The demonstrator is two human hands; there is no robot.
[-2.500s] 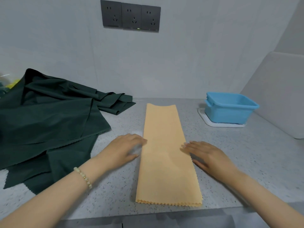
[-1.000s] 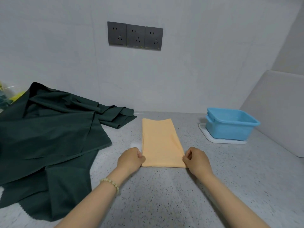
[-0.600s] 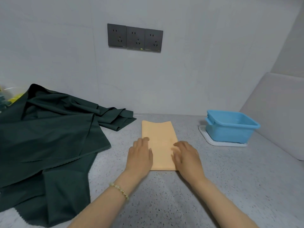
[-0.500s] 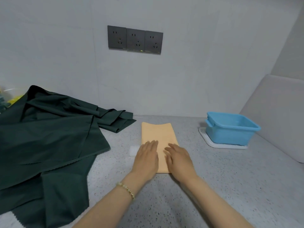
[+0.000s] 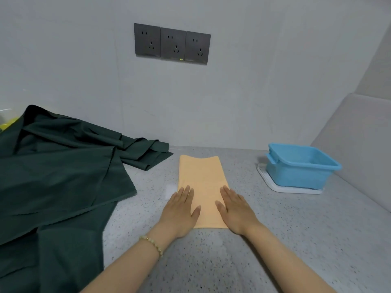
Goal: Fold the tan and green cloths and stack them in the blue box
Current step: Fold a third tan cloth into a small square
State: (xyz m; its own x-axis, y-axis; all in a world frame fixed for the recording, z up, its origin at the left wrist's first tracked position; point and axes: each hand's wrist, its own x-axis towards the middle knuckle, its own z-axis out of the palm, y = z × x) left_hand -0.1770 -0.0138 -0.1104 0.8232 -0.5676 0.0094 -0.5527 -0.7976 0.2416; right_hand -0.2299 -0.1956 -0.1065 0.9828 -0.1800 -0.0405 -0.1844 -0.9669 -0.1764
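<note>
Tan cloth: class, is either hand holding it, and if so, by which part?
Neither grips it. The left hand and right hand lie flat, fingers straight, pressing the near half of the tan cloth, one at each side edge.

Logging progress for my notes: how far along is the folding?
Done: the tan cloth lies folded on the counter. In hand: left hand and right hand press it flat. Left: the green cloth is crumpled and unfolded, and no cloth shows in the blue box.
</note>
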